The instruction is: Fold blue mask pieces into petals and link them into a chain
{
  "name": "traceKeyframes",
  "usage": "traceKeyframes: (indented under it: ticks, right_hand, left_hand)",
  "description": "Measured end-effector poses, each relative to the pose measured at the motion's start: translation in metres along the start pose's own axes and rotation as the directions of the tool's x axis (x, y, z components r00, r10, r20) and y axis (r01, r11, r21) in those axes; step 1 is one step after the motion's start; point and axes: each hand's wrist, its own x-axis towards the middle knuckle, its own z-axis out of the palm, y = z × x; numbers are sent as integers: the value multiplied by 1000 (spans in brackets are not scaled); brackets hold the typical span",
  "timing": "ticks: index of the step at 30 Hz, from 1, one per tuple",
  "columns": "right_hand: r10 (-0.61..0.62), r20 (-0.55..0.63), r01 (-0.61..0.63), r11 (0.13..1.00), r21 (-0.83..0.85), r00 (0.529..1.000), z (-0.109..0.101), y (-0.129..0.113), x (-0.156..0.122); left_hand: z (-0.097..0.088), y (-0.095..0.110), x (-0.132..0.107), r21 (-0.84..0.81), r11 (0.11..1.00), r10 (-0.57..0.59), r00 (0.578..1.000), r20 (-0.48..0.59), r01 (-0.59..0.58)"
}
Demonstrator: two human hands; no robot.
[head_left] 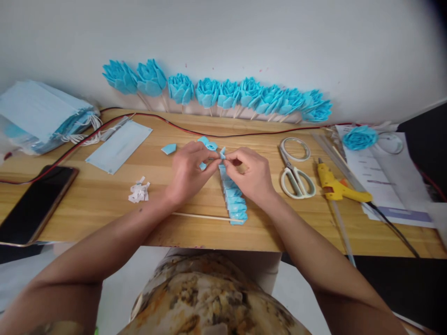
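My left hand (pixel 191 168) and my right hand (pixel 249 173) meet at the middle of the table, both with thumb and forefinger pinched on the far end of a strip of overlapping light blue petals (pixel 233 197). The fingertips partly hide what lies between them. Toward me, the strip's near end touches a thin wooden stick (pixel 202 217) lying crosswise. Beyond my left fingers lie loose blue petals (pixel 202 139), partly covered by the hand. One more blue petal (pixel 169 148) rests apart, left of them.
Several blue fabric flowers (pixel 228 94) on sticks lean on the back wall. Scissors (pixel 296 179), a tape roll (pixel 296 149) and a yellow glue gun (pixel 337 186) lie right. At left are a phone (pixel 37 204), face masks (pixel 45 111), a flat mask (pixel 120 145) and white scraps (pixel 138 190).
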Motion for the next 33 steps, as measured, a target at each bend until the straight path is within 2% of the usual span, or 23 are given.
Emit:
traceKeyframes:
  ticks: [7,13,33]
  right_hand:
    - [-66,17,67,997,-45,998,1,2,0]
    - [-113,11,113,992,-56,994,0,2,1]
    - [-27,79,30,999,-35,997,0,2,0]
  left_hand:
    - [1,2,-1,36,999,-33,999,32,31]
    - [0,3,0,11,1000,1,1000,22,-1]
    - [-1,4,1,0,1000,-26,997,66,26]
